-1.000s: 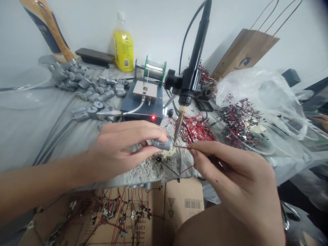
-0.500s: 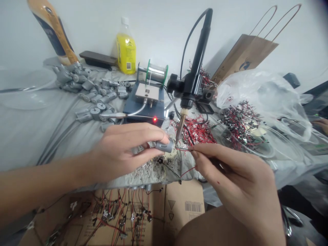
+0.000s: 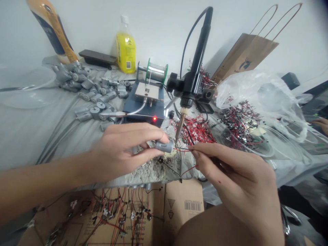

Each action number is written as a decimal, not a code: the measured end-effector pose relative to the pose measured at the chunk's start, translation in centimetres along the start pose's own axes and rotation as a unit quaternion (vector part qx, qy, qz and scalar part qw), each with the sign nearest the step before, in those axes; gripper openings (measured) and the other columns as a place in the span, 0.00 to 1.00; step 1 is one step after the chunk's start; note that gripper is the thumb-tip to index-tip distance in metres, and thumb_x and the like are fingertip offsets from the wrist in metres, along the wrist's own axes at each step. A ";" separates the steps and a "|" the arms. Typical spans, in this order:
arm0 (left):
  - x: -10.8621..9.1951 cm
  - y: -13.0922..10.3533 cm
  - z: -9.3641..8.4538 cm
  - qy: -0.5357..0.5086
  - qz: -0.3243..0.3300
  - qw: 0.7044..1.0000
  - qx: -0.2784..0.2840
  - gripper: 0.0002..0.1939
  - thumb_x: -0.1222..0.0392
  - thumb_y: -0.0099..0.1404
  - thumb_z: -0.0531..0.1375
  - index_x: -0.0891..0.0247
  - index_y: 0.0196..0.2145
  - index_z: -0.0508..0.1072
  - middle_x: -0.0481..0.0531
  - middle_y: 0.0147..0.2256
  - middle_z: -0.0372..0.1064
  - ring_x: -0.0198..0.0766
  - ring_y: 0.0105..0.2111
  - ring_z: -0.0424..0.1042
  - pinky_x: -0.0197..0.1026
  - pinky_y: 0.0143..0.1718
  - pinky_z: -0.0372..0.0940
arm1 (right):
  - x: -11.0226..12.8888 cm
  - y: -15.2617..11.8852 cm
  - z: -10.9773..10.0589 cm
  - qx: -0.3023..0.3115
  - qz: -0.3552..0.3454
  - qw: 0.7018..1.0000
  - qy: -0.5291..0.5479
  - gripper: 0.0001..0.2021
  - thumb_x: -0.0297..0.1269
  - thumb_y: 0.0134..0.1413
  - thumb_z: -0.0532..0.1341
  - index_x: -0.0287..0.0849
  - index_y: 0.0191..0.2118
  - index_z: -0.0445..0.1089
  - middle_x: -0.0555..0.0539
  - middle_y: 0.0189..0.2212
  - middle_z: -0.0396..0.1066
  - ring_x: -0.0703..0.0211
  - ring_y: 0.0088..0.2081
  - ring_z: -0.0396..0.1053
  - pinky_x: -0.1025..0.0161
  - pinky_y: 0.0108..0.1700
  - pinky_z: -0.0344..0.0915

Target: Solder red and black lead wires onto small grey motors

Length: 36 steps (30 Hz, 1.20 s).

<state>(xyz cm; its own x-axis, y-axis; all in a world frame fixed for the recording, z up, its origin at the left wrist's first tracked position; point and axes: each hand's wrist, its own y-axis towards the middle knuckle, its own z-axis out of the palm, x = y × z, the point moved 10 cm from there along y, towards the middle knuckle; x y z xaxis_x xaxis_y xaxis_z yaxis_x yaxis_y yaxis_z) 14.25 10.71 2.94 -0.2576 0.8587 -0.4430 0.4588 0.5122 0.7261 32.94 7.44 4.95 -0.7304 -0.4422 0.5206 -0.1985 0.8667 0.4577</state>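
Observation:
Between thumb and fingers, my left hand holds a small grey motor on its side, its end turned to the right. My right hand pinches thin red and black wires, whose tips point left at the motor's end. Just above those tips is the point of a soldering iron, clamped upright in a black holder. Whether the wires touch the motor or the iron is too small to tell. A longer wire with a dark end hangs below my right fingers.
Behind my hands stands a blue solder feeder with a solder spool. Grey motors pile up at left; red wires heap behind the iron. A cardboard box with wired parts sits below the table edge. Someone else's hand shows far right.
Both hands keep nearly the same place and hold. The wire tips and the motor's end have shifted very slightly under the iron.

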 end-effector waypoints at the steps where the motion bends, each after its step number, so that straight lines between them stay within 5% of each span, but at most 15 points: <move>1: 0.0 0.0 0.0 0.003 0.000 1.000 0.001 0.09 0.65 0.72 0.69 0.58 0.49 0.78 0.49 0.46 0.83 0.33 0.39 0.83 0.32 0.45 0.78 | 0.0 0.0 0.0 -0.001 -0.001 1.000 0.001 0.06 0.32 0.69 0.64 0.46 0.40 0.80 0.56 0.31 0.81 0.69 0.28 0.75 0.70 0.30 0.67; 14: 0.1 0.0 0.1 0.010 -0.012 1.000 0.009 0.08 0.61 0.73 0.68 0.54 0.49 0.78 0.48 0.46 0.83 0.34 0.32 0.81 0.37 0.40 0.80 | -0.1 -0.1 -0.1 -0.002 -0.009 1.000 0.005 0.06 0.31 0.68 0.65 0.48 0.41 0.80 0.54 0.34 0.83 0.67 0.30 0.77 0.68 0.31 0.67; 36: 0.4 -0.2 -0.1 0.015 -0.021 1.000 0.011 0.07 0.60 0.74 0.67 0.54 0.49 0.78 0.45 0.45 0.84 0.35 0.36 0.83 0.36 0.45 0.80 | -0.2 -0.3 -0.2 0.010 -0.021 1.000 0.001 0.06 0.31 0.69 0.65 0.48 0.42 0.80 0.52 0.35 0.83 0.64 0.30 0.78 0.66 0.30 0.68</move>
<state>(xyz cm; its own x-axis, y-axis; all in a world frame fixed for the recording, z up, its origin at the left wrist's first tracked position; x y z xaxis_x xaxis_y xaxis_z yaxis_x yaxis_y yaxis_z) 14.02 10.93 2.68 -0.3026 0.8372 -0.4556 0.4663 0.5469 0.6953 33.25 7.21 4.82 -0.7196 -0.4783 0.5035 -0.2415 0.8521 0.4643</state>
